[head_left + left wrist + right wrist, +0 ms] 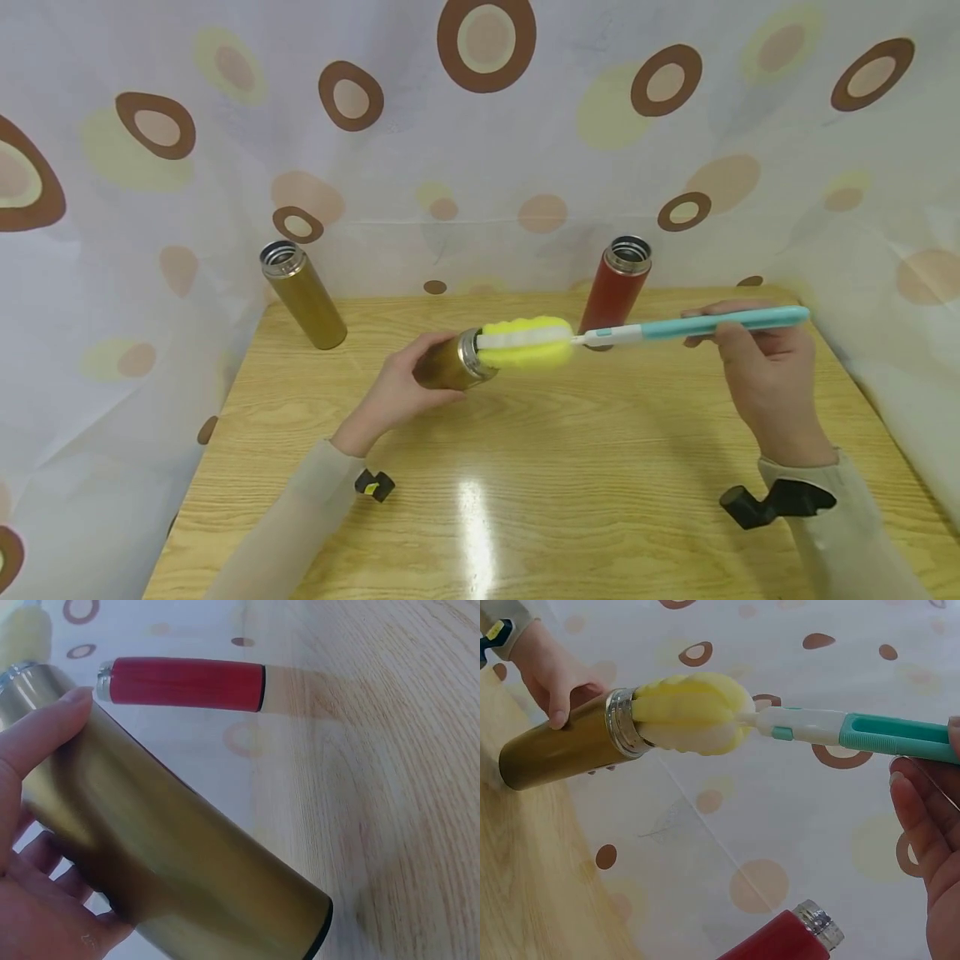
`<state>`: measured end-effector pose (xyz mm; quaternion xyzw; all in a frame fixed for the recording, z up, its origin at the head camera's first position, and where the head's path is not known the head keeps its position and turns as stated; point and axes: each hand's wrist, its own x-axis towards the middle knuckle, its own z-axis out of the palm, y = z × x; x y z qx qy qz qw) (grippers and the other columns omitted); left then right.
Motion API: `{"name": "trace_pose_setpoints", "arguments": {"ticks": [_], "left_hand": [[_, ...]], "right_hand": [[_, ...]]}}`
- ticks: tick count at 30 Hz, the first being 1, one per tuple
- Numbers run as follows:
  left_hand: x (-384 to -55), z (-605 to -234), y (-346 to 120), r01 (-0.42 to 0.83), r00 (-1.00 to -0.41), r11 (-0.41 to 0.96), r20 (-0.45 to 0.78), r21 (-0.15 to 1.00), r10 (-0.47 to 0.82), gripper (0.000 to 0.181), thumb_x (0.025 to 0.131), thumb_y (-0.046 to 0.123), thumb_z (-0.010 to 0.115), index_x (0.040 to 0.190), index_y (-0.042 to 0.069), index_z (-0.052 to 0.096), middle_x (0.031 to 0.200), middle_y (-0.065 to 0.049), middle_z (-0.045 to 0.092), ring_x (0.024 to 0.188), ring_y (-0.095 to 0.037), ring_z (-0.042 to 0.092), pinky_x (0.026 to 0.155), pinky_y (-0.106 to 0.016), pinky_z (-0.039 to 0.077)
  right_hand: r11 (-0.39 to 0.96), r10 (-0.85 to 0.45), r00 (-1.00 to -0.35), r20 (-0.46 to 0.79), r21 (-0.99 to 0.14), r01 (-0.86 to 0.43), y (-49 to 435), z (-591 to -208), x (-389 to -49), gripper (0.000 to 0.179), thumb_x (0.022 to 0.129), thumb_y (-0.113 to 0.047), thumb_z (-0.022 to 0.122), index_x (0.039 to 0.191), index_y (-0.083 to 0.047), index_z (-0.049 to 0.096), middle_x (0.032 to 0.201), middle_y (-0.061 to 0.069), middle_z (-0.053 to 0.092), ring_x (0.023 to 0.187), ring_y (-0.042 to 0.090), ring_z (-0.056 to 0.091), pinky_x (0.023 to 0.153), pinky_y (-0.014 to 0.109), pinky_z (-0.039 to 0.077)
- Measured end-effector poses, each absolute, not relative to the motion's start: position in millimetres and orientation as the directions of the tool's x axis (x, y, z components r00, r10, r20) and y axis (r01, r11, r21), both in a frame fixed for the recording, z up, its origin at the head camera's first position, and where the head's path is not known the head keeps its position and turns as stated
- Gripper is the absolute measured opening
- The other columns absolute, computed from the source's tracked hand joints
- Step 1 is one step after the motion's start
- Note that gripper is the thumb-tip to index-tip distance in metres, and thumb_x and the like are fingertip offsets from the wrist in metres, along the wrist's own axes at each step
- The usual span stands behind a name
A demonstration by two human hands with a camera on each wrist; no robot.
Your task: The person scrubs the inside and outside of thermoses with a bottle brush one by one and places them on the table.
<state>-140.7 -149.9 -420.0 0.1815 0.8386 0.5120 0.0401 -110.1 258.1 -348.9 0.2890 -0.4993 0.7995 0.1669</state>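
My left hand (401,379) grips a gold metal flask (172,817) around its body, thumb on the near side. The flask is tilted, its steel mouth (622,724) turned toward the right hand. In my right hand (772,375) is a bottle brush (682,327) with a teal and white handle (900,737), pinched between thumb and fingers. Its yellow sponge head (694,712) has the tip inside the flask's mouth, while most of the sponge stands outside. The tip itself is hidden by the rim.
A second gold flask (307,300) stands without a lid at the back left of the wooden table (570,500). Behind the brush, a red flask (611,292) stands at the back right, also lidless. A patterned sheet (480,167) hangs behind and along the sides.
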Motion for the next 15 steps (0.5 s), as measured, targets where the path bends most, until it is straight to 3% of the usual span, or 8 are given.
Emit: {"name": "trace_pose_setpoints", "arguments": {"ticks": [8,15], "left_hand": [[-141.3,-419.0,-148.1,0.269,-0.936,0.374,0.15,0.887,0.318,0.078,0.079,0.012,0.092,0.147,0.02,0.055,0.142,-0.001,0.063,0.134,-0.024,0.055,0.115,-0.053,0.041],[-145.5,-418.2,-145.5,0.218,-0.951,0.371,0.112,0.903,0.287,0.073,0.085,0.026,0.087,0.149,0.024,0.051,0.141,-0.003,0.063,0.134,-0.028,0.055,0.115,-0.061,0.038]], "right_hand": [[-0.554,0.053,-0.789,0.612,-0.639,-0.533,265.0,-346.0,-108.9,0.021,0.103,0.014,0.049,0.115,0.029,0.058,0.107,0.029,0.072,0.095,0.034,0.071,0.09,0.038,0.058],[-0.605,0.085,-0.818,0.568,-0.623,-0.496,268.1,-349.2,-110.9,0.022,0.103,0.017,0.046,0.116,0.03,0.056,0.105,0.03,0.07,0.096,0.037,0.073,0.086,0.04,0.061]]}}
